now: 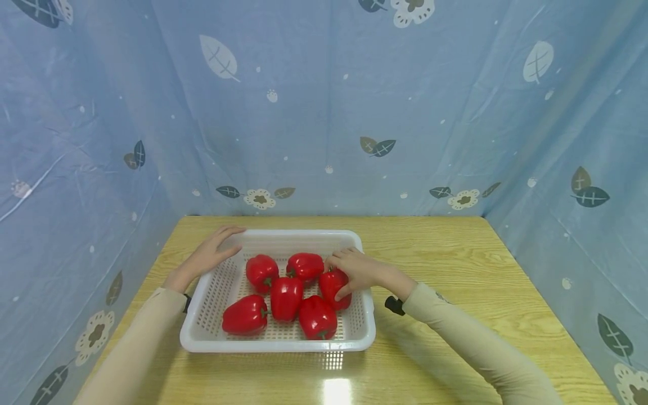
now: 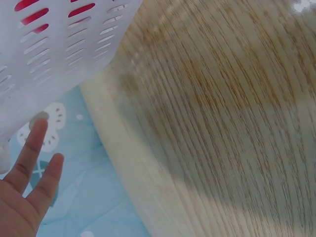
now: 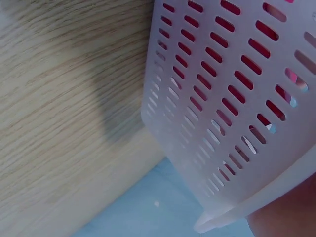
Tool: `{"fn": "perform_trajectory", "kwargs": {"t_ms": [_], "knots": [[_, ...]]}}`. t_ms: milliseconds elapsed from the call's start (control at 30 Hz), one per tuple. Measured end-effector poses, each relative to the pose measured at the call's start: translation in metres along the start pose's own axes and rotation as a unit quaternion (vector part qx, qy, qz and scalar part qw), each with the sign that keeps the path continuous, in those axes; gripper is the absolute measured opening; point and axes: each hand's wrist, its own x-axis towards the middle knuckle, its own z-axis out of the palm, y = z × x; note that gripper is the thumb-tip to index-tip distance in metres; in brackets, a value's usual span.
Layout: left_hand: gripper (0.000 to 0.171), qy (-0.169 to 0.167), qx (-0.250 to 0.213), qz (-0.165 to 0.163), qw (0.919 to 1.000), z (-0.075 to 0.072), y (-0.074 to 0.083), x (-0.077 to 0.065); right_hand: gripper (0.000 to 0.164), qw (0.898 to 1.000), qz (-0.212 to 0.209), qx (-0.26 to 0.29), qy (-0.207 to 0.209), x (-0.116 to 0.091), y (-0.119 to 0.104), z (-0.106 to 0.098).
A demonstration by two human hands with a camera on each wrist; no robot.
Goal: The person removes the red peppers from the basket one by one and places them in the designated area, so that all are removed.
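A white perforated plastic basket (image 1: 278, 347) holds several shiny red bell peppers, among them one at the front left (image 1: 244, 316) and one in the middle (image 1: 287, 299). My right hand (image 1: 358, 268) reaches over the basket's right side and grips the rightmost bell pepper (image 1: 331, 286), thumb on its near side and fingers at its far end. At the back left corner, my left hand (image 1: 208, 256) lies by the rim with its fingers extended. In the left wrist view, two fingers (image 2: 33, 148) show beside the basket's outer wall (image 2: 59, 54). The right wrist view mostly shows the slotted wall (image 3: 222, 98).
The basket stands on a light wood-grain table (image 1: 430, 253), left of its middle. Blue patterned cloth (image 1: 324, 112) hangs behind the table and along both sides. A dark band (image 1: 394, 305) sits on the right wrist.
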Motion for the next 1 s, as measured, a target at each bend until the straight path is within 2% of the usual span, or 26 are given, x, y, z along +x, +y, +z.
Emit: {"fn": "perform_trajectory", "kwargs": {"t_ms": [333,500,600,767,1000], "knots": [[0.05,0.001,-0.005,-0.003,1.0,0.0,-0.001,-0.001,0.055,0.999,-0.02,0.02,0.032,-0.002,0.006,-0.001],[0.05,-0.001,-0.004,-0.007,1.0,0.0,-0.001,-0.001,0.055,0.996,-0.03,0.056,0.06,-0.003,0.01,-0.006],[0.05,0.0,-0.006,-0.009,0.9999,0.001,-0.001,-0.001,0.055,0.993,-0.029,0.086,0.071,-0.004,0.01,-0.01],[0.051,0.001,-0.005,-0.009,0.9999,0.001,0.0,-0.002,0.054,0.991,-0.016,0.104,0.081,-0.007,0.012,-0.014],[0.05,0.002,-0.008,-0.001,1.0,0.002,0.0,-0.003,0.053,0.984,-0.014,0.129,0.126,-0.012,0.014,-0.021]]}}
